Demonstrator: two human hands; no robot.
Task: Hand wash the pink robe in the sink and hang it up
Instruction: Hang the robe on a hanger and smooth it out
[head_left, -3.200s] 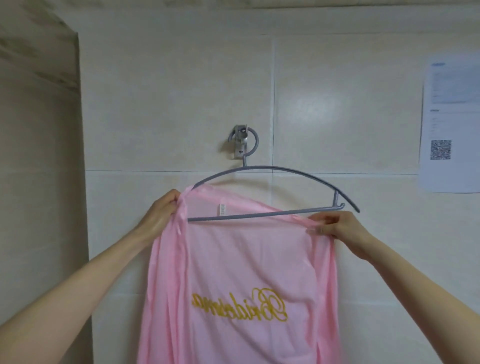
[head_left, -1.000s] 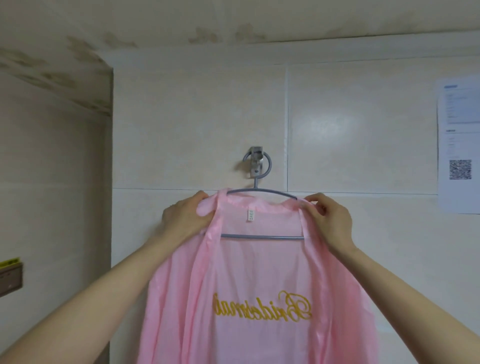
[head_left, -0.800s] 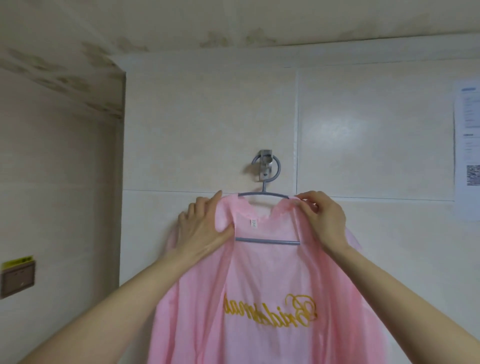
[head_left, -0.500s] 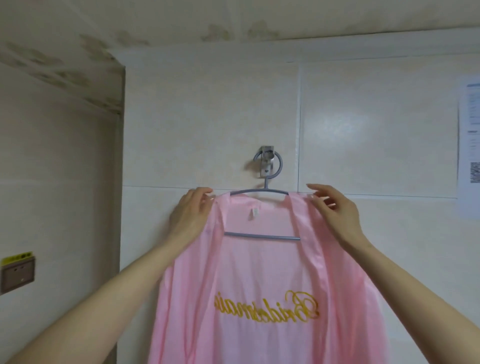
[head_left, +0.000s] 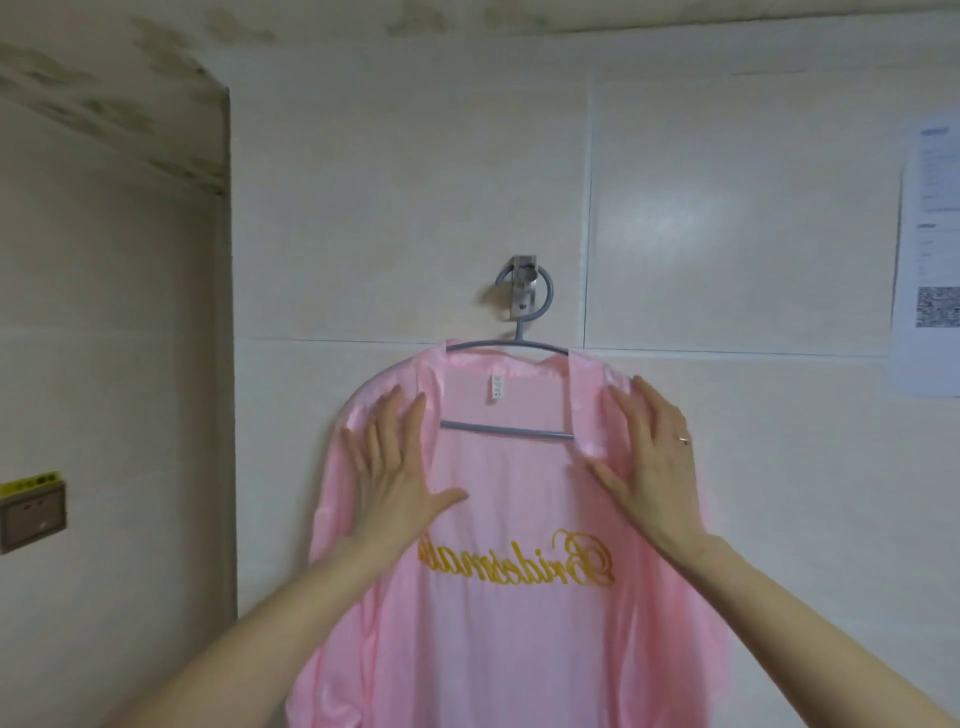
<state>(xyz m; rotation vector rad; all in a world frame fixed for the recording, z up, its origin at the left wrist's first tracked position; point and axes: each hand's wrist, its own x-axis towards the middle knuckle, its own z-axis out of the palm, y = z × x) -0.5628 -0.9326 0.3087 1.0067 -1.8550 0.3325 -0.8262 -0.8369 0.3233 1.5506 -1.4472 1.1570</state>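
Observation:
The pink robe (head_left: 509, 649) hangs open-fronted on a grey hanger (head_left: 506, 431), whose hook sits on a metal wall hook (head_left: 523, 293). Gold lettering shows mirrored through the back panel. My left hand (head_left: 395, 467) lies flat with straight fingers on the robe's left shoulder. My right hand (head_left: 652, 457) lies flat on the right shoulder, fingers straight, a ring on one finger. Both shoulders of the robe cover the hanger's ends.
The robe hangs against a cream tiled wall (head_left: 415, 208). A paper notice with a QR code (head_left: 932, 249) is stuck at the right. A wall switch plate with a yellow label (head_left: 31, 509) sits on the side wall at the left.
Both hands have let go of the collar edges and slid outward and down. They now lie flat on the robe's shoulders.

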